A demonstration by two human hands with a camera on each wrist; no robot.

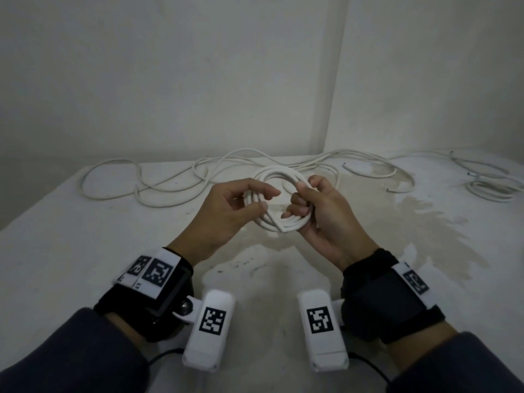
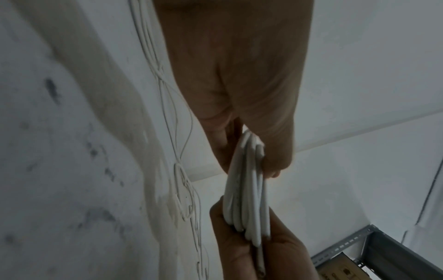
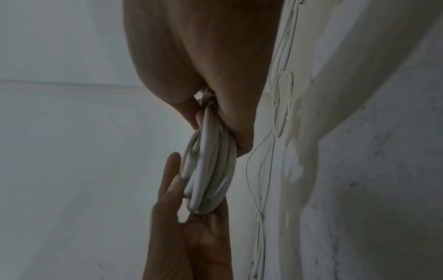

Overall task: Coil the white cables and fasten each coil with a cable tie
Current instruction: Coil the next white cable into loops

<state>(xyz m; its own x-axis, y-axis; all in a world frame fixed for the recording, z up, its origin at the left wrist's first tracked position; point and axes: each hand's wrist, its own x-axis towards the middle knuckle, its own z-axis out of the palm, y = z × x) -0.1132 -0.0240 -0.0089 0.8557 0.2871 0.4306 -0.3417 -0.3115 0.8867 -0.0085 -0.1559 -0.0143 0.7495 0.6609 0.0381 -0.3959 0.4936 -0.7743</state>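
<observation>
A coil of white cable (image 1: 272, 173) with several turns hangs in the air over the table, held by both hands. My left hand (image 1: 269, 199) pinches its left side between thumb and fingers. My right hand (image 1: 302, 194) grips the right side with curled fingers. One cut cable end (image 1: 282, 228) pokes out at the coil's lower edge. The left wrist view shows the coil (image 2: 246, 199) edge-on between the left hand (image 2: 249, 166) and the right hand (image 2: 251, 255). In the right wrist view the right hand (image 3: 219, 136) clamps the coil (image 3: 208, 180). I see no cable tie.
Loose white cables (image 1: 170, 182) lie tangled along the back of the white table (image 1: 85, 251), running on to the right (image 1: 368, 165). A small bundle of cable (image 1: 490, 188) lies at the far right. Walls meet in a corner behind. A grey metal shelf frame (image 2: 359, 252) shows in the left wrist view.
</observation>
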